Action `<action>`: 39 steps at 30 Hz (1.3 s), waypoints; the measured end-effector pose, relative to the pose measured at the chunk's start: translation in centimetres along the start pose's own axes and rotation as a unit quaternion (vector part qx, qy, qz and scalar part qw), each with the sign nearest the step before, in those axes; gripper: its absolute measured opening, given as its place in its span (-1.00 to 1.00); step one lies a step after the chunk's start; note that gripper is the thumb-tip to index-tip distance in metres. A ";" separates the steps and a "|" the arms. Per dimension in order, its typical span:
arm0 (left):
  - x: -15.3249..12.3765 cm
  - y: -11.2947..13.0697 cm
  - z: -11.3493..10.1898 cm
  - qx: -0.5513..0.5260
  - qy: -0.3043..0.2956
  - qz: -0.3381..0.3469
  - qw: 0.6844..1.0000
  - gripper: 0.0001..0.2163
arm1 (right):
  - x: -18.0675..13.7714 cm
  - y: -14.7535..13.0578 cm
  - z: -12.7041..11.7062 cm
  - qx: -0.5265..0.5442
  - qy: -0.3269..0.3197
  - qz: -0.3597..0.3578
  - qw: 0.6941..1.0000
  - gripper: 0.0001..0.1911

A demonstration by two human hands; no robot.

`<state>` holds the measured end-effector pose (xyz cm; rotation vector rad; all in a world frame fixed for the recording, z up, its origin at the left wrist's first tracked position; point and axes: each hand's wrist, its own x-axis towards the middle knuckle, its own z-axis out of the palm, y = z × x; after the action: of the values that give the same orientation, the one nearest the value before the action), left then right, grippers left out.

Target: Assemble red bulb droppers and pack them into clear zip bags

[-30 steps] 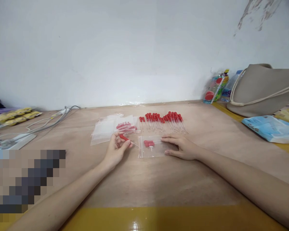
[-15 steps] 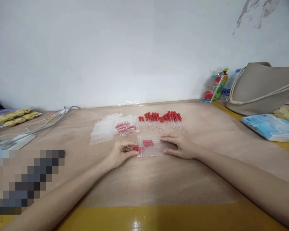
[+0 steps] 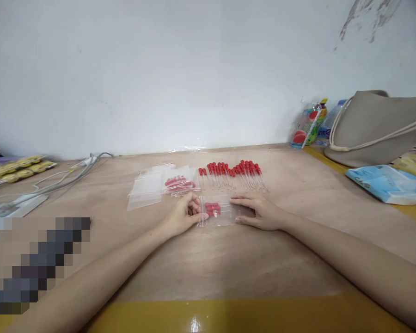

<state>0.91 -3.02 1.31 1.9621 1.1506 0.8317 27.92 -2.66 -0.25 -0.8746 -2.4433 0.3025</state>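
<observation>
A small clear zip bag (image 3: 225, 217) lies on the brown table and holds a few red-bulbed droppers (image 3: 212, 209). My left hand (image 3: 183, 216) is curled at the bag's left mouth, fingertips pinched on its edge. My right hand (image 3: 260, 212) lies flat with its fingers stretched over the bag's right end, pressing it down. Just behind the bag, a row of several loose red-bulbed droppers (image 3: 233, 175) lies side by side. Left of that row a filled bag of droppers (image 3: 180, 182) rests on a stack of empty clear bags (image 3: 143, 190).
A beige handbag (image 3: 377, 127) stands at the back right, with bottles and a snack packet (image 3: 310, 125) beside it. A blue packet (image 3: 388, 184) lies in front of the handbag. Grey cables (image 3: 72, 175) and yellow items (image 3: 21, 167) are at the far left. Yellow tape (image 3: 249, 314) runs along the near edge.
My left hand carried one dropper from beside the empty bags to the small bag's mouth and slid it in. The right hand stayed flat on the bag.
</observation>
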 end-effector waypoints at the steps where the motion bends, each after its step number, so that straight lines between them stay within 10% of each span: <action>1: 0.0 0.1 0.2 0.020 0.019 0.005 1.000 -0.72 | 0.0 0.0 0.0 0.001 -0.001 -0.001 1.000 -0.45; 8: -0.2 0.5 1.4 0.157 0.117 0.032 0.980 -0.81 | 0.0 -0.2 0.0 -0.006 0.005 0.006 1.000 -0.40; 13: 0.5 0.7 -1.2 0.149 -0.016 0.049 0.987 -0.75 | 0.0 -0.1 0.0 -0.009 0.005 0.000 1.000 -0.44; 22: 9.8 1.8 -3.7 0.426 0.057 -0.036 0.902 -0.80 | 0.0 -0.2 -0.1 -0.005 0.006 0.000 1.000 -0.45; 30: 16.5 0.3 -1.6 0.414 0.040 -0.208 0.885 -0.78 | 0.0 -0.1 0.1 -0.004 0.004 0.000 1.000 -0.44; 39: 14.6 1.8 -2.6 0.293 0.127 -0.171 0.932 -0.54 | 0.0 -0.1 0.1 -0.003 0.004 -0.002 1.000 -0.45</action>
<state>5.43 10.09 6.76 2.0425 2.0149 0.6063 27.85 -2.75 -0.27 -0.8725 -2.4390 0.2899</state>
